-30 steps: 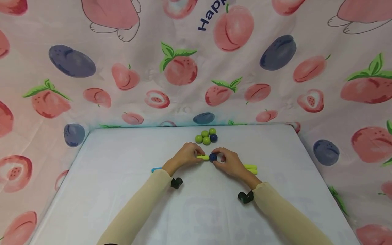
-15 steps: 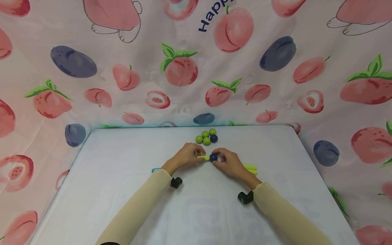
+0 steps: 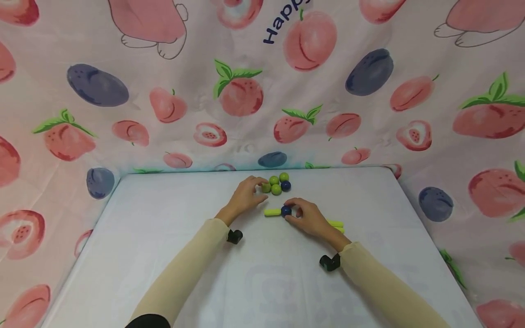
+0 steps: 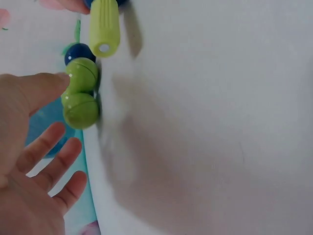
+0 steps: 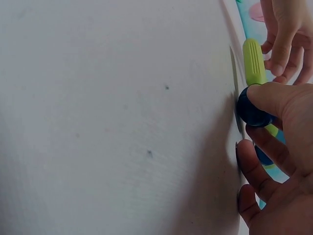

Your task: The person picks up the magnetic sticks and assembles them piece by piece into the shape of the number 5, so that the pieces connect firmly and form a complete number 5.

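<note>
My right hand (image 3: 307, 217) pinches a dark blue ball (image 3: 285, 211) between thumb and fingertips. A short yellow-green ridged rod (image 3: 272, 212) sticks out from the ball toward the left. In the right wrist view the thumb lies over the blue ball (image 5: 254, 108), and the rod (image 5: 254, 61) points away from it. My left hand (image 3: 246, 195) holds nothing; its fingertips are at the leftmost green ball (image 3: 266, 187) of a small cluster. Spread fingers of the left hand (image 4: 36, 132) show in the left wrist view beside the green balls (image 4: 81, 110).
The cluster at the back has several green balls (image 3: 276, 189) and one loose dark blue ball (image 3: 285, 186). Yellow-green rods (image 3: 337, 223) lie partly behind the right hand. A white cloth covers the table (image 3: 262, 282), and a fruit-print curtain (image 3: 246, 150) rises behind it.
My left hand has let go of the yellow-green rod and moved up and back to the green balls. The right hand stays at the blue ball, with the rod still attached.
</note>
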`<action>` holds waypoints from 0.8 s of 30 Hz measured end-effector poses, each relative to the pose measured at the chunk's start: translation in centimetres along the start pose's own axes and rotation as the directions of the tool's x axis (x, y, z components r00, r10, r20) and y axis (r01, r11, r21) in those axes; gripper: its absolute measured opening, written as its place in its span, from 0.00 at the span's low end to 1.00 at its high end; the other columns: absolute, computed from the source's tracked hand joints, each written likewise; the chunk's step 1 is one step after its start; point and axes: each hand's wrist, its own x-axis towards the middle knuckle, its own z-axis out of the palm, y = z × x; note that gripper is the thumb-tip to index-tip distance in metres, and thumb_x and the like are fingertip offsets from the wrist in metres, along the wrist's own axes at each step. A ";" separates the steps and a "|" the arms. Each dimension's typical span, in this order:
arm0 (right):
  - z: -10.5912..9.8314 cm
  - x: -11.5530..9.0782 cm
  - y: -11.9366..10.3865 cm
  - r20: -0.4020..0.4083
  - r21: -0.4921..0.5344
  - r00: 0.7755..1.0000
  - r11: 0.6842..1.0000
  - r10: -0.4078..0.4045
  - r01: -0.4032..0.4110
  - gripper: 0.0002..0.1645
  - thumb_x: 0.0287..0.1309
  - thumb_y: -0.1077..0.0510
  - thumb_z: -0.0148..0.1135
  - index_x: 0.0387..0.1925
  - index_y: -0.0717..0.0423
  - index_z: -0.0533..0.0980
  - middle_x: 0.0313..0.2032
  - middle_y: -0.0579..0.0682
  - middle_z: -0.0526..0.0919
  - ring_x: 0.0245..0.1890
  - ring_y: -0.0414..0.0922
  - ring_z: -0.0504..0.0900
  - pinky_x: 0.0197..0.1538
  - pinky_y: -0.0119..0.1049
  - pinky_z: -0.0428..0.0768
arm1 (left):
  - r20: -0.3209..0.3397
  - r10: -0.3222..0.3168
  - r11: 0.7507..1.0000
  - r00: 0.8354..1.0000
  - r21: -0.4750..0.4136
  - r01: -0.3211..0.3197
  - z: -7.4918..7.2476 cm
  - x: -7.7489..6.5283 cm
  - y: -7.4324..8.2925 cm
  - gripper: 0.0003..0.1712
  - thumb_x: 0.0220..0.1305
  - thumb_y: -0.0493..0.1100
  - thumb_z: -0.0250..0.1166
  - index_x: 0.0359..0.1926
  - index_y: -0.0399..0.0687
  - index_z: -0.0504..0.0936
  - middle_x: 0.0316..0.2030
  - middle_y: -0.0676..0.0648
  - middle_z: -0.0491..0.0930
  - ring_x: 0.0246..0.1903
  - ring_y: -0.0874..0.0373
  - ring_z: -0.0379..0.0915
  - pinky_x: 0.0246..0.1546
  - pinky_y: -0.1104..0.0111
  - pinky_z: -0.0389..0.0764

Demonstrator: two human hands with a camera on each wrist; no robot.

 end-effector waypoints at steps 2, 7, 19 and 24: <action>0.0 0.1 0.1 0.009 -0.004 1.000 1.000 0.008 -0.008 0.23 0.62 0.58 0.73 0.58 0.52 0.79 0.52 0.48 0.84 0.36 0.42 0.75 0.40 0.35 0.76 | -0.021 -0.010 1.000 1.000 0.010 0.010 0.1 0.2 -0.3 0.27 0.63 0.38 0.74 0.61 0.42 0.80 0.56 0.37 0.79 0.47 0.42 0.77 0.51 0.54 0.78; -0.1 0.1 0.2 0.012 -0.005 1.000 1.000 0.005 -0.005 0.23 0.62 0.57 0.73 0.59 0.51 0.79 0.51 0.47 0.83 0.36 0.41 0.76 0.40 0.35 0.76 | -0.033 -0.040 0.999 0.999 0.012 0.040 0.4 0.9 -1.0 0.28 0.63 0.39 0.74 0.63 0.43 0.78 0.60 0.38 0.78 0.53 0.43 0.76 0.56 0.53 0.76; -0.1 0.0 0.0 0.007 0.034 1.000 0.999 -0.024 0.023 0.23 0.63 0.58 0.72 0.59 0.52 0.79 0.50 0.48 0.83 0.35 0.42 0.76 0.39 0.35 0.75 | -0.042 -0.086 0.996 0.995 -0.007 0.086 1.5 1.9 -1.8 0.23 0.61 0.38 0.76 0.57 0.43 0.81 0.55 0.43 0.84 0.52 0.47 0.77 0.55 0.56 0.76; -0.3 -0.2 -0.1 0.010 0.034 1.000 0.999 -0.012 0.012 0.24 0.62 0.58 0.72 0.59 0.53 0.79 0.50 0.49 0.83 0.36 0.42 0.75 0.39 0.35 0.75 | -0.051 -0.107 0.994 0.993 -0.018 0.106 2.0 2.0 -2.2 0.22 0.60 0.36 0.75 0.55 0.45 0.81 0.54 0.44 0.85 0.49 0.48 0.77 0.54 0.56 0.76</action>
